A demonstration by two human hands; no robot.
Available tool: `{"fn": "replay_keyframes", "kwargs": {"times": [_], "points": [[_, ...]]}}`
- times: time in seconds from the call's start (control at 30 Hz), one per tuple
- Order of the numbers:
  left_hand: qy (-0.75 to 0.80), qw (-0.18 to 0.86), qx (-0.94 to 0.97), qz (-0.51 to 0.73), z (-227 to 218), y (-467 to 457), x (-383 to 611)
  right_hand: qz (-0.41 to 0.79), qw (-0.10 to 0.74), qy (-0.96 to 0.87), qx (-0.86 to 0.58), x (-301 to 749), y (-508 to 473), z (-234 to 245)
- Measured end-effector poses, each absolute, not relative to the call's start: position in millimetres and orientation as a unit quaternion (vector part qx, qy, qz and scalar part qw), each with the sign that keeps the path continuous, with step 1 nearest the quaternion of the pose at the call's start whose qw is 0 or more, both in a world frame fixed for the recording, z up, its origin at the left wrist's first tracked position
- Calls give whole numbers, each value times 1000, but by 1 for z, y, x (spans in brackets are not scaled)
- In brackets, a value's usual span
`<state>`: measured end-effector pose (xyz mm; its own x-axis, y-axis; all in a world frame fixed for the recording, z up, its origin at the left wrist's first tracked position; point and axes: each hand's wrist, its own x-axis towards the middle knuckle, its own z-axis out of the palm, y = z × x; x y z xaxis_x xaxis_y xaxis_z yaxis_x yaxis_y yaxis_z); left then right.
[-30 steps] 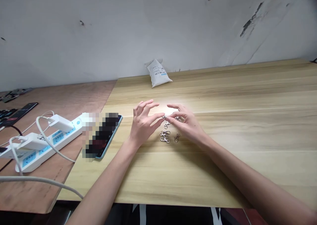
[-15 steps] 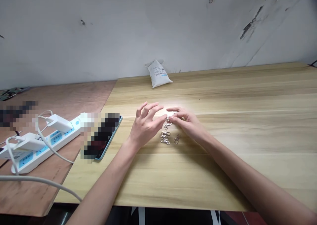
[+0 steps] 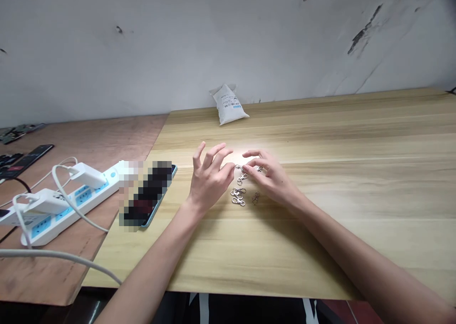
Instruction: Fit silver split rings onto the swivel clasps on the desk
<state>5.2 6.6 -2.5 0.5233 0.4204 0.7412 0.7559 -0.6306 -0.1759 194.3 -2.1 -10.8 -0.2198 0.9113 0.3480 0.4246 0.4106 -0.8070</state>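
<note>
Several small metal clasps [image 3: 238, 195] lie in a loose cluster on the light wooden table [image 3: 320, 181]. My left hand [image 3: 210, 179] hovers just left of them, thumb and forefinger pinched on one clasp [image 3: 239, 167], the other fingers spread upward. My right hand [image 3: 272, 177] rests on the table right of the cluster, its fingertips pinching the same clasp from the other side. One more clasp [image 3: 255, 198] lies close to my right wrist.
A small white packet [image 3: 228, 105] leans near the wall at the table's back edge. A phone [image 3: 151, 193] lies left of my left hand. On the reddish board [image 3: 89, 143] to the left sits a white power strip [image 3: 64, 200] with plugged chargers and cables.
Both hands stay pinched together over the clasps. My left hand's free fingers have lifted and spread a little more. The clasps on the table have not moved.
</note>
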Motion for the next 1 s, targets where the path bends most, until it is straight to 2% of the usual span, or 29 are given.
{"fn": "replay_keyframes", "kwargs": {"times": [0.1,0.37,0.77,1.0], "points": [[-357,244,-837,-334,-3,6,6,265,421,-726,-475,194,-3,-10],[-420,116,-809,-395,-4,3,5,408,422,-659,-471,194,-3,-5],[-359,142,-834,-394,-5,10,2,421,423,-650,-471,197,-1,-5],[-349,111,-849,-382,-5,9,1,396,424,-665,-470,198,-1,-7]]}}
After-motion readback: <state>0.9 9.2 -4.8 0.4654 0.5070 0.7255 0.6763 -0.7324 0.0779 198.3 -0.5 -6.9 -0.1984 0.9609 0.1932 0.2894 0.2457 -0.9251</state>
